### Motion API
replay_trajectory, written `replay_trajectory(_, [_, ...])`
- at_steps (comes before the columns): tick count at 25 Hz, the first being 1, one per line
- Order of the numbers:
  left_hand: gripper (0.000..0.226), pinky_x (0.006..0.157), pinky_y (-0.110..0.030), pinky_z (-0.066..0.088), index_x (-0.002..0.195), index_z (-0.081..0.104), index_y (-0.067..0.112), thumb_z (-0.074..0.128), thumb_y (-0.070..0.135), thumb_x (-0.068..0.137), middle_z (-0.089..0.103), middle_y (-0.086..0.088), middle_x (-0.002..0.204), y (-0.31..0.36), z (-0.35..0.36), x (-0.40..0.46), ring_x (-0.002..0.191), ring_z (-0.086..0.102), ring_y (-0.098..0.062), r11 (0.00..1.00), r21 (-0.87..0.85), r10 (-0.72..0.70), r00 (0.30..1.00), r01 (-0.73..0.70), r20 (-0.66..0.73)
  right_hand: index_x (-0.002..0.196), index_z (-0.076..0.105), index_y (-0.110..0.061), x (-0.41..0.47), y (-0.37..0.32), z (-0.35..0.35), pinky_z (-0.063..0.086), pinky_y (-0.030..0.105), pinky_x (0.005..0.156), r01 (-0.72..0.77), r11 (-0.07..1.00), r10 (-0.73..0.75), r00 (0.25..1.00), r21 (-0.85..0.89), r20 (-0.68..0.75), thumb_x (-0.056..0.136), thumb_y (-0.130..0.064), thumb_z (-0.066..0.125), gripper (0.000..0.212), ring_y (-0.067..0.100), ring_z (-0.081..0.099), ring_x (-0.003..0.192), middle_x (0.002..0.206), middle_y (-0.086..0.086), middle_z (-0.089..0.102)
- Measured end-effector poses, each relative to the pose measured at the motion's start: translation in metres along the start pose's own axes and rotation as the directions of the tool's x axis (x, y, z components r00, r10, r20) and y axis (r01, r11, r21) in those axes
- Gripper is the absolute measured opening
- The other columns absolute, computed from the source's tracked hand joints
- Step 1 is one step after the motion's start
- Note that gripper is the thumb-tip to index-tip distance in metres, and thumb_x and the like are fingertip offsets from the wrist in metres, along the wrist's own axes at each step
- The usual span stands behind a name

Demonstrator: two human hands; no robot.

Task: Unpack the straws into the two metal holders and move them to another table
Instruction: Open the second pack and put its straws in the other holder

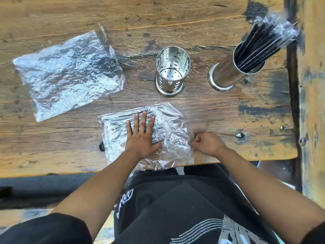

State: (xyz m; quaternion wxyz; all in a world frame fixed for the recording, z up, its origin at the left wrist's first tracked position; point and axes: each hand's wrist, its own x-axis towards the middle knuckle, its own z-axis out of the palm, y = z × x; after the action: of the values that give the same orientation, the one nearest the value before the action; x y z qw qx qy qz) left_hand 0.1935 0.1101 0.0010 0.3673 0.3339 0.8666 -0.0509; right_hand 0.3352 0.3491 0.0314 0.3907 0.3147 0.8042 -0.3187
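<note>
A clear plastic bag of black straws [165, 120] lies at the near edge of the wooden table [70, 134]. My left hand [140, 136] presses flat on this bag, fingers spread. At the bag's right edge my right hand [207, 142] is closed, pinching the plastic. Behind the bag stands an empty perforated metal holder [171, 71]. To its right, a second metal holder [235, 73] is filled with black straws [260, 43] that still carry clear wrap at their tops.
An empty, crumpled clear bag [68, 73] lies on the table's left part. A second wooden surface [313, 103] adjoins on the right past a dark gap. My black-clothed torso and legs fill the foreground below the table edge.
</note>
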Motion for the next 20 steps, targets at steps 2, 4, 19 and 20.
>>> replay_trajectory(2, [0.11, 0.12, -0.063, -0.022, 0.158, -0.03, 0.028, 0.035, 0.083, 0.087, -0.045, -0.007, 0.16, 0.001, 0.001, 0.0, 0.147, -0.042, -0.036, 1.0, -0.004, -0.003, 1.0, 0.003, -0.004, 0.068, 0.066, -0.014, 0.002, 0.009, -0.001, 0.045, 0.026, 0.058, -0.021, 0.999, 0.022, 0.999, 0.04, -0.035, 0.094, -0.031, 0.067, 0.031, 0.015, 0.065, 0.066, 0.068, -0.003, 0.069])
replay_trajectory(4, [0.11, 0.12, -0.063, -0.021, 0.158, -0.03, 0.028, 0.033, 0.083, 0.087, -0.045, -0.007, 0.16, 0.001, 0.0, 0.0, 0.147, -0.042, -0.036, 1.0, -0.003, -0.006, 1.0, 0.006, -0.008, 0.071, 0.072, -0.014, 0.004, 0.014, -0.001, 0.051, 0.028, 0.062, -0.03, 0.995, 0.036, 0.997, 0.092, -0.061, 0.096, -0.032, 0.067, 0.031, 0.015, 0.07, 0.071, 0.072, -0.002, 0.074])
replay_trajectory(19, [0.13, 0.119, -0.065, -0.02, 0.154, -0.037, 0.029, 0.034, 0.099, 0.071, -0.05, -0.008, 0.157, -0.001, -0.004, 0.0, 0.144, -0.046, -0.036, 1.0, 0.016, 0.004, 1.0, -0.005, 0.024, 0.086, 0.066, -0.021, -0.008, 0.022, 0.003, 0.052, 0.03, 0.071, 0.01, 0.986, 0.017, 0.987, 0.169, -0.159, 0.097, -0.049, 0.061, 0.03, 0.009, 0.067, 0.08, 0.083, -0.01, 0.073])
replay_trajectory(20, [0.13, 0.119, -0.065, -0.02, 0.154, -0.037, 0.029, 0.033, 0.099, 0.071, -0.05, -0.007, 0.157, -0.001, -0.004, 0.0, 0.144, -0.046, -0.036, 1.0, 0.016, 0.004, 1.0, -0.004, 0.027, 0.085, 0.065, -0.022, -0.009, 0.023, 0.004, 0.052, 0.03, 0.071, 0.012, 0.986, 0.016, 0.986, 0.165, -0.169, 0.096, -0.044, 0.065, 0.025, 0.01, 0.068, 0.08, 0.083, -0.011, 0.072])
